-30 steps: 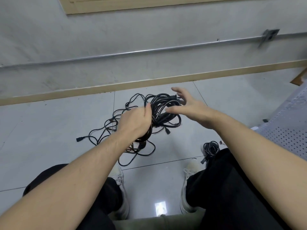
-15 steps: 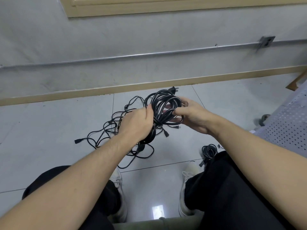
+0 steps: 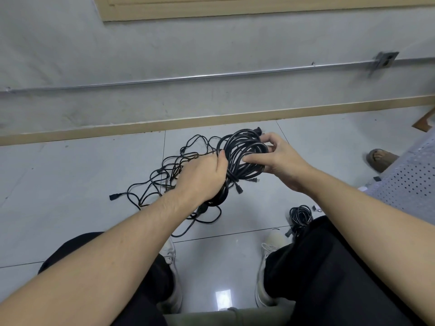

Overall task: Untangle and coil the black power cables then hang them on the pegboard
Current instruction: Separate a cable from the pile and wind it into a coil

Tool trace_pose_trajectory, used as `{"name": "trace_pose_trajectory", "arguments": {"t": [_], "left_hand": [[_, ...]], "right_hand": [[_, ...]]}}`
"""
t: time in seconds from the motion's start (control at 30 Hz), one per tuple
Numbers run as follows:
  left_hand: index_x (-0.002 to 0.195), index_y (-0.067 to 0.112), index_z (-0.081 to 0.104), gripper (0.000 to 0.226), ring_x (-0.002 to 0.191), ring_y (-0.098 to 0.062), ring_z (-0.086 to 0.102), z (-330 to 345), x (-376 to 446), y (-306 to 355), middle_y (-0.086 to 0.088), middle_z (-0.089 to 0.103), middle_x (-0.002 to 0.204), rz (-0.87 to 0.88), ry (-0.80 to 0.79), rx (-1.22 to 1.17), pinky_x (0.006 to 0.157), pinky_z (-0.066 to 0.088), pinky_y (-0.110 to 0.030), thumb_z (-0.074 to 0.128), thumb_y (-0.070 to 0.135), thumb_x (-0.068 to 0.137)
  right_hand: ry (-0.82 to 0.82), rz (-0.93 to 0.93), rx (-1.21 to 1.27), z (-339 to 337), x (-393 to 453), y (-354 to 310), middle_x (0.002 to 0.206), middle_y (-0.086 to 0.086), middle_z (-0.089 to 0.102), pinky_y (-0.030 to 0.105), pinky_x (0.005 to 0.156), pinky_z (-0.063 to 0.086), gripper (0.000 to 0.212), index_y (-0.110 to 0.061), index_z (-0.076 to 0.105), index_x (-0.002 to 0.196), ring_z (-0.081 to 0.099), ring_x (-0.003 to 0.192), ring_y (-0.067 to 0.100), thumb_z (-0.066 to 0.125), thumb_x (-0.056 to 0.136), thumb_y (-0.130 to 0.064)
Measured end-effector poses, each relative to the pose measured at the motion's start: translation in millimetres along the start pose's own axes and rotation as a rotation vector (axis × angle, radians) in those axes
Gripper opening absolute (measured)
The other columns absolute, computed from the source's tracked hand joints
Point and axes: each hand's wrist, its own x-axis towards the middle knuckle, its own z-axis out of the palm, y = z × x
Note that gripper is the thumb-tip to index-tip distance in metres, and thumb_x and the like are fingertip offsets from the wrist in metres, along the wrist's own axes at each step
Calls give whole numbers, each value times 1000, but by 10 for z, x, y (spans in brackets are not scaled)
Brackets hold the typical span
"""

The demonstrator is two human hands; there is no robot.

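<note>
A bundle of black power cable loops [image 3: 242, 154] hangs in the air in front of me, above the floor. My left hand [image 3: 202, 177] grips its left and lower side, fingers curled round the strands. My right hand [image 3: 277, 158] holds the right side, thumb across the loops and fingers behind them. Two plugs [image 3: 239, 188] dangle below the bundle. Loose tangled cable [image 3: 164, 177] trails from it to the floor on the left, ending in a connector [image 3: 114, 196]. A small coiled cable [image 3: 301, 214] lies by my right knee.
I sit with both knees and white shoes [image 3: 267, 250] low in view on a tiled floor [image 3: 70, 184]. A wall with a metal conduit [image 3: 211, 77] runs ahead. A perforated grey panel [image 3: 409, 182] stands at right, with another person's sandalled foot [image 3: 381, 158] beside it.
My right hand went from open and reaching to holding the right side of the bundle. The bundle sits slightly higher between both hands. A foot has come into view at right.
</note>
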Motion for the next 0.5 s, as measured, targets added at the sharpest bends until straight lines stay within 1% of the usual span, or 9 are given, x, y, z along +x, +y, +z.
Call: {"name": "trace_pose_trajectory", "arguments": {"t": [0.07, 0.13, 0.17, 0.23, 0.3, 0.37, 0.43, 0.47, 0.5], "left_hand": [[65, 11, 44, 55, 71, -32, 53, 10, -6, 25, -4, 52, 64, -8, -9, -16, 68, 35, -38, 23, 34, 111], [73, 9, 51, 56, 80, -33, 57, 36, 6, 19, -6, 59, 73, -62, -51, -79, 74, 42, -39, 21, 37, 111], [82, 9, 58, 57, 89, -32, 60, 50, 2, 26, -7, 65, 84, -104, -83, -152, 82, 45, -39, 20, 39, 111], [110, 12, 67, 58, 109, -25, 59, 95, -16, 61, -5, 68, 112, -178, -149, -330, 96, 42, -35, 17, 41, 111], [129, 18, 62, 53, 118, -16, 53, 124, -42, 114, 1, 63, 127, -225, -162, -471, 98, 34, -29, 17, 41, 111], [142, 27, 52, 45, 121, -12, 50, 172, -47, 120, 7, 59, 132, -284, -145, -607, 98, 31, -28, 23, 42, 110], [148, 36, 43, 47, 126, -14, 53, 219, -40, 98, 8, 59, 137, -352, -130, -763, 108, 37, -33, 33, 49, 105], [148, 38, 41, 49, 124, -15, 58, 253, -34, 80, 6, 61, 136, -382, -131, -843, 109, 42, -38, 37, 51, 101], [146, 38, 42, 46, 115, -16, 66, 261, -39, 94, 3, 67, 129, -402, -144, -941, 104, 49, -42, 40, 46, 100]], "right_hand": [[9, 5, 65, 23, -12, -15, 80, 4, 75, 39, 78, 62, 46, -11, 48, 109, 72, 72, 24, 78, 81, 7], [13, 11, 140, 65, -15, -32, 76, 5, 74, 38, 74, 63, 47, -10, 45, 111, 70, 67, 24, 76, 81, 10], [15, 10, 187, 85, -10, -40, 73, 5, 72, 39, 71, 62, 47, -11, 44, 111, 68, 64, 23, 75, 82, 10], [21, -8, 262, 116, 6, -67, 69, 4, 66, 36, 66, 58, 47, -13, 42, 109, 61, 55, 17, 75, 83, 8], [25, -20, 263, 117, 28, -94, 71, 5, 60, 35, 62, 53, 46, -14, 42, 107, 55, 49, 13, 75, 84, 7], [32, -26, 226, 102, 45, -112, 71, 8, 54, 36, 59, 48, 46, -18, 41, 104, 51, 45, 14, 76, 84, 5], [39, -44, 207, 79, 62, -122, 70, 10, 52, 36, 58, 44, 47, -20, 41, 104, 47, 43, 15, 76, 84, 5], [38, -55, 199, 69, 67, -124, 70, 11, 52, 36, 58, 43, 47, -20, 41, 104, 46, 43, 15, 75, 85, 5], [34, -65, 187, 63, 67, -129, 70, 11, 52, 37, 57, 42, 46, -20, 43, 105, 45, 43, 15, 75, 85, 5]]}}
